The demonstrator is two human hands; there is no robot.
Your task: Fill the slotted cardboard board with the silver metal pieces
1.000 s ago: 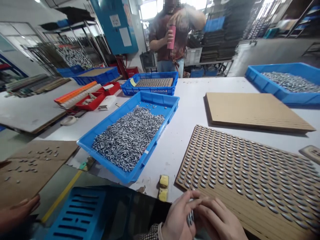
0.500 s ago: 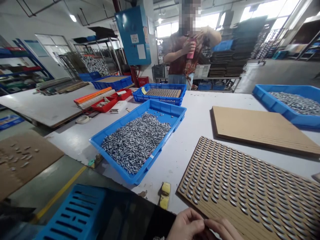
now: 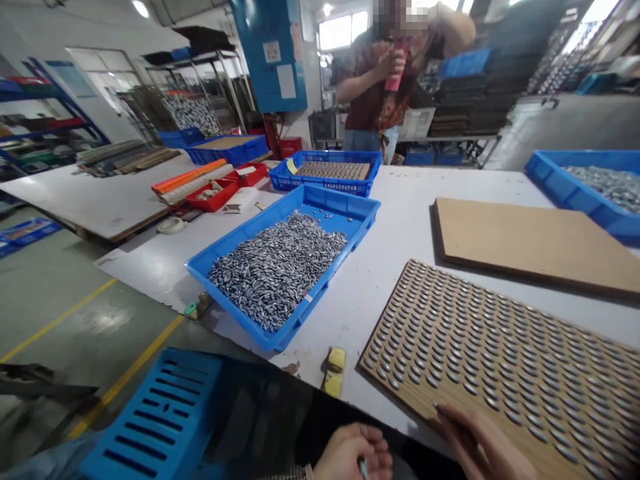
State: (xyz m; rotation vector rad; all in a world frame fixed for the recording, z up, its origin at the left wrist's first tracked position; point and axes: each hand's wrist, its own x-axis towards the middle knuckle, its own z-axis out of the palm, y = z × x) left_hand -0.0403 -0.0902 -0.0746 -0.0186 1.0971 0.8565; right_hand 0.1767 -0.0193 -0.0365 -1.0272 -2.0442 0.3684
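Metal piece point(image 3: 363, 468), held in the loosely curled left hand point(image 3: 350, 455), bottom centre, could drop if tilted; grip of right hand point(image 3: 483, 437) unclear.

Factory workshop: yellow floor lines point(image 3: 140, 363), blue tray point(image 3: 340, 204) of metal parts point(image 3: 280, 267), teal cabinet point(image 3: 270, 85), loaded rack point(image 3: 195, 60).
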